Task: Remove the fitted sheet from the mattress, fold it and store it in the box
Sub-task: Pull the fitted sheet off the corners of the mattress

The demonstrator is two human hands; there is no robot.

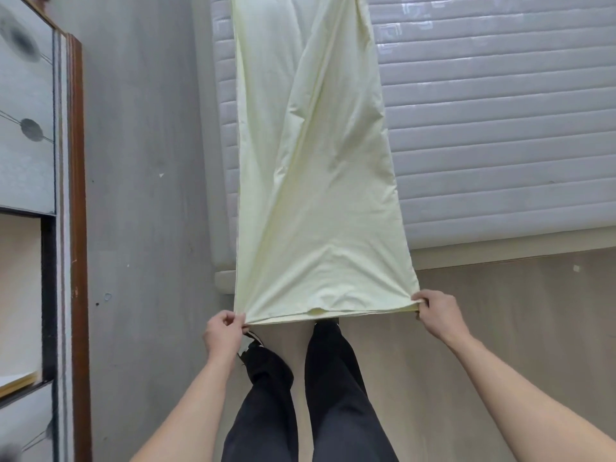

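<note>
Both hands (pixel 223 335) (pixel 436 311) pinch sheet (pixel 316 195) corners

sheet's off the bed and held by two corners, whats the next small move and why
Probably bring the near edge forward onto the far end to halve the length. The pale yellow sheet is already a long narrow strip lying along the bare mattress, and the left hand and right hand each pinch a near corner, pulling that edge taut. It is too long to store yet.
</note>
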